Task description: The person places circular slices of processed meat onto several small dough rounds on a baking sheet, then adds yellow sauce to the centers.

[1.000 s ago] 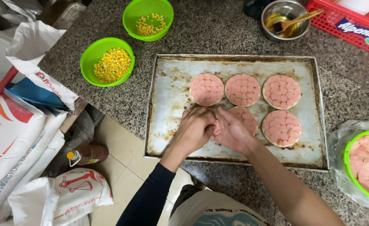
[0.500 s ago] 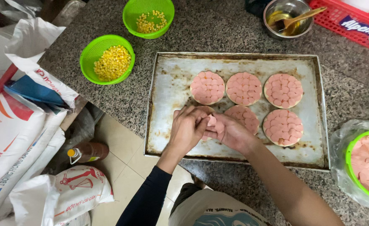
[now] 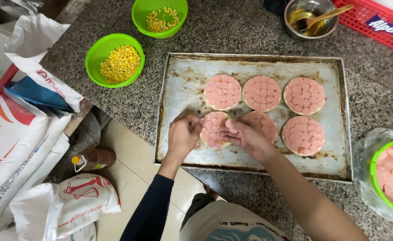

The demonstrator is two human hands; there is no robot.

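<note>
Both hands have spread apart; left hand (image 3: 183, 136) and right hand (image 3: 243, 136) press slices onto the dough round (image 3: 213, 130), best overlapped evenly.

Well left of the left hand (image 3: 183, 136), 2 large white woven sacks with red and blue print (image 3: 13, 138) lean beside the counter. Below them lies a smaller white plastic bag with a red figure (image 3: 78, 196). Far up-right of the right hand (image 3: 245, 136), a blue-and-white label (image 3: 386, 27) sits on a red plastic crate (image 3: 361, 18).
</note>
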